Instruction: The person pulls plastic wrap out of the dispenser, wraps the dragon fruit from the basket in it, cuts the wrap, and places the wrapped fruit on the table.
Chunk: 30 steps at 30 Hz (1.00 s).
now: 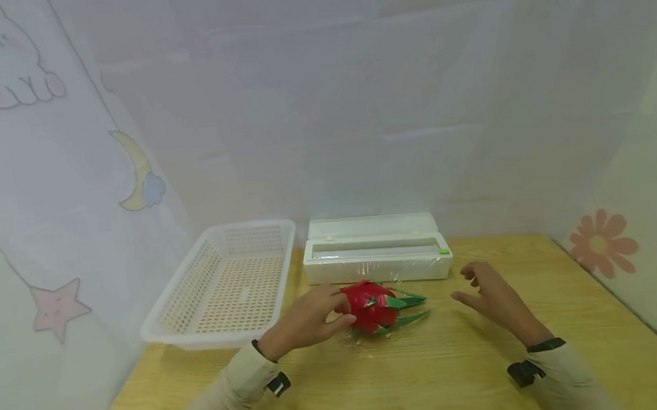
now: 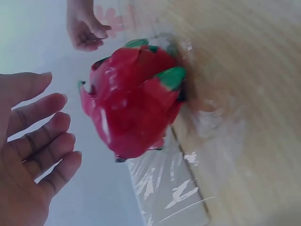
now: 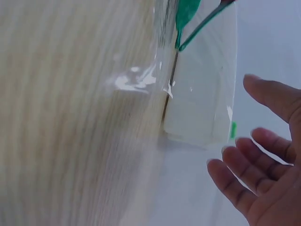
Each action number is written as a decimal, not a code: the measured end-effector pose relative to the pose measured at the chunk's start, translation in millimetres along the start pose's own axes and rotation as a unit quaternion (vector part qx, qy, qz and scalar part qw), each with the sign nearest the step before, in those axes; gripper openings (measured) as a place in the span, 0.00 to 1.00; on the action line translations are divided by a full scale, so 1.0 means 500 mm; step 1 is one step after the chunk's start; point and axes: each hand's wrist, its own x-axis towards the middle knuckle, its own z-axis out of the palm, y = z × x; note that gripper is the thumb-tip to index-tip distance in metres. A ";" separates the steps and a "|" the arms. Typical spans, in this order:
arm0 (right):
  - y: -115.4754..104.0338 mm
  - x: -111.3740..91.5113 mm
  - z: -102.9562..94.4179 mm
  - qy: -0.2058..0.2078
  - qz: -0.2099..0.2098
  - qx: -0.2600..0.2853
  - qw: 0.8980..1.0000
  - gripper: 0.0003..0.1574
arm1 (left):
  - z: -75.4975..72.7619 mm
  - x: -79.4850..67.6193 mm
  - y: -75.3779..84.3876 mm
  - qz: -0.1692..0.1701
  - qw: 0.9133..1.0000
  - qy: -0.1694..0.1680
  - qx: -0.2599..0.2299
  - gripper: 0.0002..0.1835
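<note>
A red dragon fruit point(image 1: 371, 307) with green leaf tips lies on a sheet of clear cling film point(image 2: 221, 113) on the wooden table. My left hand point(image 1: 315, 314) is at the fruit's left side, overlapping it in the head view; the left wrist view shows its loosely bent fingers apart from the fruit. To the right of the fruit, my right hand point(image 1: 492, 297) hovers with relaxed fingers and nothing in them. Behind the fruit stands a white cling film box point(image 1: 376, 269), its lid raised and a roll inside. Film drapes over its front.
A white perforated plastic basket point(image 1: 287, 275) stands on the table point(image 1: 427, 379) to the left of the box. A small green piece point(image 1: 443, 251) sits at the box's right end. Pale cloth point(image 1: 357, 104) hangs behind the table.
</note>
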 end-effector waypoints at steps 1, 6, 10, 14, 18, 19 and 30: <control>-0.007 -0.005 0.001 -0.005 -0.011 0.001 1.000 0.31 | 0.003 -0.006 0.001 -0.001 1.000 -0.016 -0.003 0.09; -0.029 -0.030 0.025 -0.035 -0.058 0.007 0.998 0.24 | 0.026 -0.028 0.000 -0.006 0.998 -0.061 -0.012 0.06; -0.039 -0.046 0.044 -0.050 -0.091 0.028 0.994 0.22 | 0.044 -0.039 -0.005 -0.006 0.997 -0.069 -0.019 0.04; -0.050 -0.056 0.057 -0.061 -0.115 0.041 0.991 0.21 | 0.051 -0.052 -0.005 -0.019 0.996 -0.082 -0.036 0.06; -0.061 -0.063 0.061 -0.079 -0.125 0.044 0.988 0.21 | 0.056 -0.063 -0.004 -0.048 0.991 -0.113 -0.046 0.09; -0.062 -0.063 0.062 -0.087 -0.128 0.047 0.987 0.21 | 0.058 -0.065 -0.004 -0.054 0.990 -0.120 -0.045 0.09; -0.069 -0.075 0.064 -0.186 -0.129 0.054 0.973 0.27 | 0.082 -0.086 -0.001 -0.102 0.979 -0.168 -0.058 0.26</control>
